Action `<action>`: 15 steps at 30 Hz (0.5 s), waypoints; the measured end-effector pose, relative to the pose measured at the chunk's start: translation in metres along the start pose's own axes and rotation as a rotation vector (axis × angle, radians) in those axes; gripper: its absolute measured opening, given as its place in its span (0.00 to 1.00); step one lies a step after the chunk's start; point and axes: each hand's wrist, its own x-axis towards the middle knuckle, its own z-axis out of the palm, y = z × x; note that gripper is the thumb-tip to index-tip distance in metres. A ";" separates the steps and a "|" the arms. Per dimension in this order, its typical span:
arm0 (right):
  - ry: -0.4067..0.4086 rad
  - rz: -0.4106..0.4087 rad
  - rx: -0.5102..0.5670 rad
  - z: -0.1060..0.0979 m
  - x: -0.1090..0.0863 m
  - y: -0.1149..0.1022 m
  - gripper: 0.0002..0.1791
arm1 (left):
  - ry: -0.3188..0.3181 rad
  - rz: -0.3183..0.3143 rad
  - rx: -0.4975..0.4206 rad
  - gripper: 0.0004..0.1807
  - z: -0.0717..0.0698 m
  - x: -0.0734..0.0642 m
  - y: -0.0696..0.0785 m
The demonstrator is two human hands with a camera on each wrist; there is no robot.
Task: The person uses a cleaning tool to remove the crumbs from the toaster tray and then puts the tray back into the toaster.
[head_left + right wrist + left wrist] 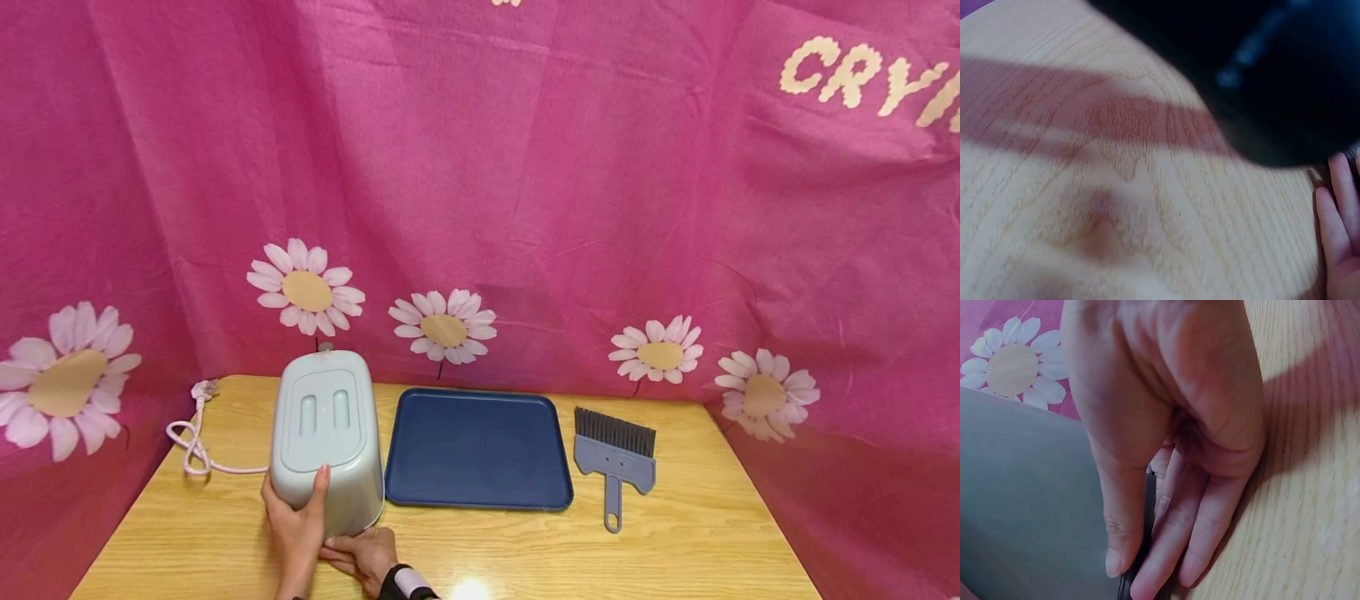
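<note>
A pale blue toaster [327, 425] stands at the left of the table, its matching lid with two oblong recesses on top. My left hand [298, 529] grips its near left corner, the thumb lying up along the near edge. My right hand [367, 554] is low at the toaster's near end, a band round the wrist. In the left wrist view that hand [1179, 444] has a dark part [1124, 587] at the toaster's base between thumb and fingers; what this part is stays mostly hidden. Fingers [1338, 231] show at the right wrist view's edge.
A dark blue tray [478, 450] lies right of the toaster. Farther right is a grey hand brush [613, 462], bristles toward the back. The toaster's white cord and plug [197, 433] lie at the left. A pink cloth [525, 192] with daisies hangs around the table.
</note>
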 end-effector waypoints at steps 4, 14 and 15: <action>0.007 0.006 0.012 0.001 -0.001 0.001 0.04 | 0.002 0.003 0.018 0.44 -0.002 -0.001 0.001; 0.044 0.030 0.005 0.002 -0.001 0.000 0.03 | -0.027 -0.023 0.028 0.45 -0.002 0.000 0.002; 0.052 0.032 0.006 0.003 -0.001 -0.001 0.03 | -0.030 -0.026 0.030 0.45 -0.001 0.001 0.003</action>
